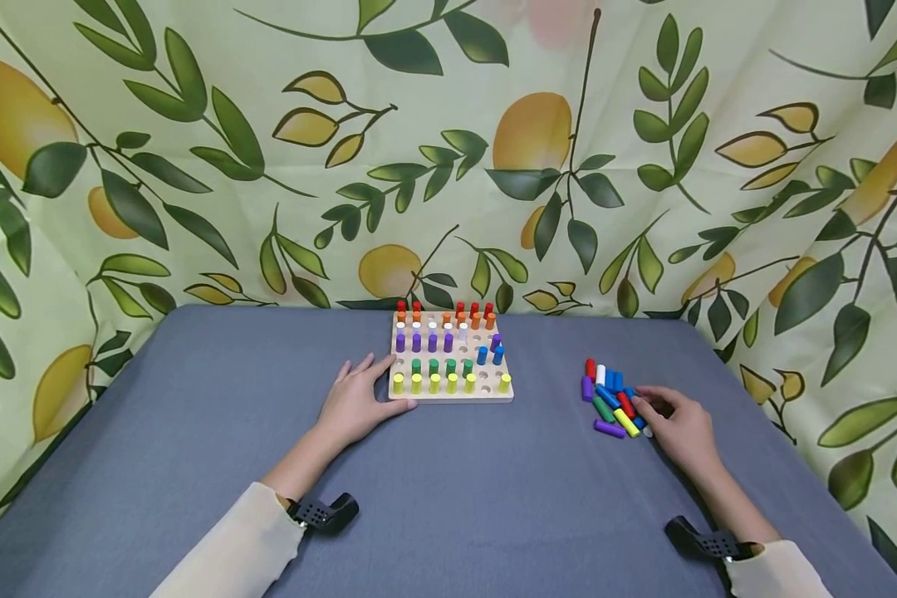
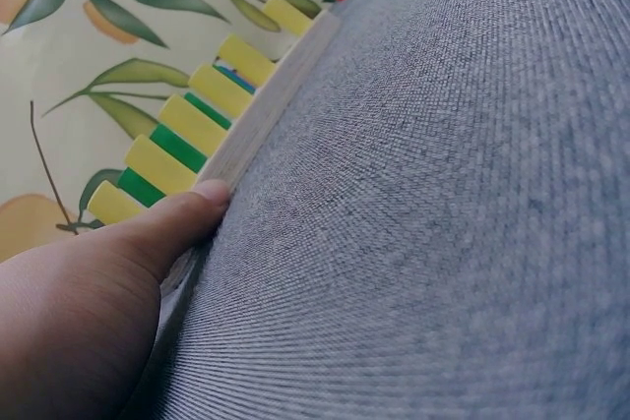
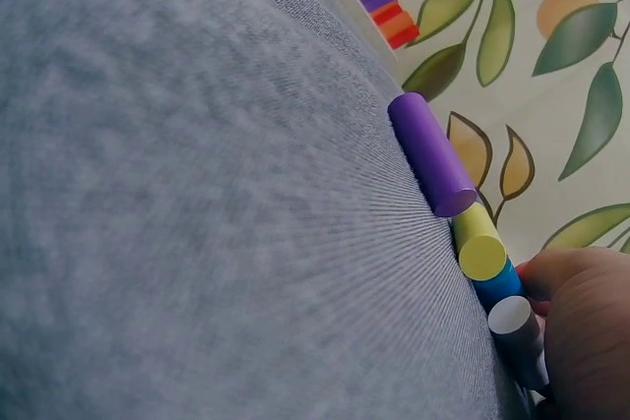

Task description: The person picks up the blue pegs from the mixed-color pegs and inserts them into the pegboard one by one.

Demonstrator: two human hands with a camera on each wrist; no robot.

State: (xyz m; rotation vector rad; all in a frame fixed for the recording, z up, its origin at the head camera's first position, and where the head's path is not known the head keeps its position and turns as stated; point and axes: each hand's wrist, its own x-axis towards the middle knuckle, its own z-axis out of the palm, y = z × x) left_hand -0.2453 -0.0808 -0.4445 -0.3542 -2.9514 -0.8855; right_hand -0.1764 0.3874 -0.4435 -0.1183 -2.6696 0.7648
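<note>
While my spread left grip touches the board, many pegs are in, some holes bare; loose pegs wait by my right grip. I can't tell if it pinches.

Blue-grey cloth: I see it spread beneath the left hand and right hand, ribbed up close.
Printed backdrop: I see it beyond both hands, pale, patterned with green leaves and orange fruit.
</note>
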